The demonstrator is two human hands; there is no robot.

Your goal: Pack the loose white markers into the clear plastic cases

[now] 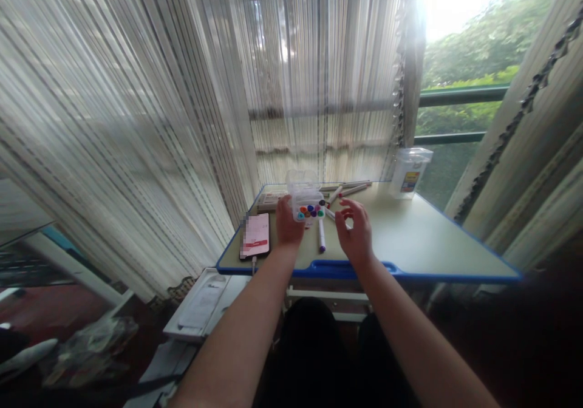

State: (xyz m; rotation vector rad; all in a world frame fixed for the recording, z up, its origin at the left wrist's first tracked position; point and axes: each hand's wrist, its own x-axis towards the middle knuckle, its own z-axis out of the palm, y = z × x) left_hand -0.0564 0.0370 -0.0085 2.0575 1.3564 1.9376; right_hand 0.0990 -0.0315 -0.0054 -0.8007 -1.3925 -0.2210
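Through the head camera I have both hands over the table (455, 244), its pale top edged in blue. The left hand (289, 223) holds a clear box (304, 197) by its left side, its fingers closed on the plastic. The box is tilted toward me with its lid raised at the back, so I see the markers (311, 211) inside end on: orange, blue, teal, brown, purple and green among them, with a dark end at the right rim.

The right hand (354, 223) is just to the right of the box. Its fingers are curved, with a moderate gap between thumb and forefinger. Something white shows at that gap, and I cannot tell whether the fingers touch it.

Between the hands, a purple-ended marker (322, 236) lies on the table, pointing toward me. More loose pens (354, 189) lie behind the right hand, some crossing others. To the left of the left hand is a lit phone (255, 237) with a cable (254, 266) at its near end. A clear tub (409, 176) with a yellow and blue label stands at the far right, well apart from the box. Striped curtains (319, 80) hang behind the table.
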